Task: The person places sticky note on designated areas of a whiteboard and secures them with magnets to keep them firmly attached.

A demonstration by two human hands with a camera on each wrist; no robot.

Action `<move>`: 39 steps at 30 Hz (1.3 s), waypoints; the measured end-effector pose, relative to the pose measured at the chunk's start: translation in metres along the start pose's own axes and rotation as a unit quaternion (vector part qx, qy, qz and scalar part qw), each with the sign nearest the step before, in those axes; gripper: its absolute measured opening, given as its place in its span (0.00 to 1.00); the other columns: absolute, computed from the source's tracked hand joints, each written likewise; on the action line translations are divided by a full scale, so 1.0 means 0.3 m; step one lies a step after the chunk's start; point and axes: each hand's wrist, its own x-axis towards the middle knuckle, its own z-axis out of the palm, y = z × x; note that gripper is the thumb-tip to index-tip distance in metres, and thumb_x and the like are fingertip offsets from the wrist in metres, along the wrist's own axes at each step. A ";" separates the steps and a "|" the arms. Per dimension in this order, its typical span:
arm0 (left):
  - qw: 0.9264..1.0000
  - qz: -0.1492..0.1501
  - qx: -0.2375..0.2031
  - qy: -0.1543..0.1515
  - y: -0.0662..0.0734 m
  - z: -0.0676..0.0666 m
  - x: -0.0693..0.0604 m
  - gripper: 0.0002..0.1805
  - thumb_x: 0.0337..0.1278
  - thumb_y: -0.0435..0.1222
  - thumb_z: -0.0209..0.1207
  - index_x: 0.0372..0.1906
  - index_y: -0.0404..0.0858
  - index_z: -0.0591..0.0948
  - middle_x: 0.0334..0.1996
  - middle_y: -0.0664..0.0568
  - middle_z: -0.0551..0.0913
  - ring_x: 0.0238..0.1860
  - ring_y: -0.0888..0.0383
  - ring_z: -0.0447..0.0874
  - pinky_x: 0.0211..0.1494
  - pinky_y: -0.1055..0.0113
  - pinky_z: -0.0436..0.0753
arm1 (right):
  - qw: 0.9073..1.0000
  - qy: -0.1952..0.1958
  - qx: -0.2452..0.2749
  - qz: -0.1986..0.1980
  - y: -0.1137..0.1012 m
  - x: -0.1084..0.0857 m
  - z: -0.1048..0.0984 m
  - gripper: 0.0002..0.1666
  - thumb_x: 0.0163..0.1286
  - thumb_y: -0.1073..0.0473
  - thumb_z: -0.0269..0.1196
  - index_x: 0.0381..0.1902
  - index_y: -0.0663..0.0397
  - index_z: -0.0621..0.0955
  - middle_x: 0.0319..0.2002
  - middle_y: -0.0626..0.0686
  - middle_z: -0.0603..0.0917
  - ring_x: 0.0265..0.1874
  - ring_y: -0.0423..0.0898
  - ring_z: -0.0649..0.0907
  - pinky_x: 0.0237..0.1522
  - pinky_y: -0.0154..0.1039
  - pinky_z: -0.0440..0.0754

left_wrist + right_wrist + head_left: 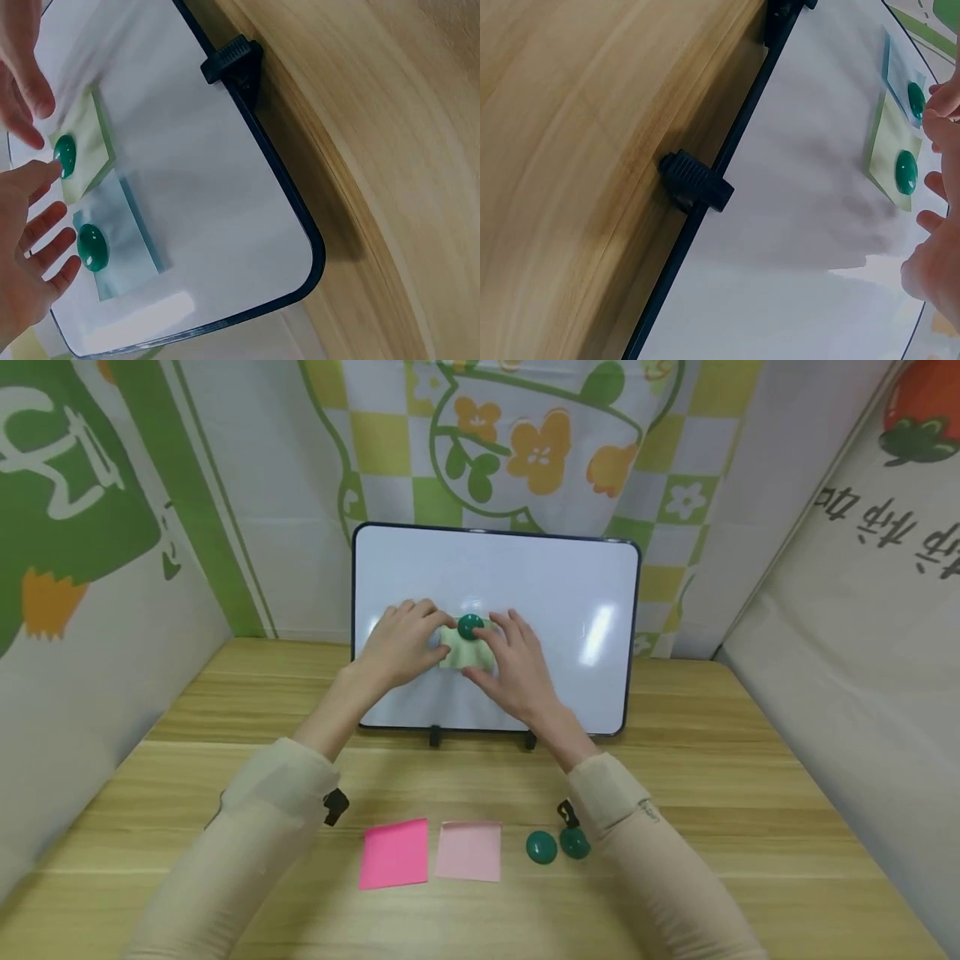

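Note:
A whiteboard with a dark frame stands tilted on the table. A pale green sticky note lies on it under a round green magnet. My left hand is at the magnet's left side, fingers spread and a fingertip close to its edge; whether it touches cannot be told. At the right side my right hand has loosely bent fingers around the magnet without a clear grip. A blue sticky note with its own green magnet sits beside the green note, mostly covered by my left hand in the head view.
On the wooden table lie a hot pink sticky note, a light pink one and two green magnets, one beside another near my right sleeve. Black clips hold the board's lower edge. Patterned cloth hangs behind.

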 end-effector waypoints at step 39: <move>0.995 0.020 -0.093 -0.038 -0.004 0.004 -0.192 0.22 0.64 0.43 0.63 0.60 0.40 0.79 0.59 0.46 0.78 0.61 0.44 0.74 0.63 0.44 0.72 | 0.992 -0.097 0.047 0.066 -0.025 -0.204 -0.042 0.43 0.63 0.38 0.68 0.69 0.52 0.70 0.76 0.60 0.58 0.78 0.63 0.48 0.76 0.64 0.50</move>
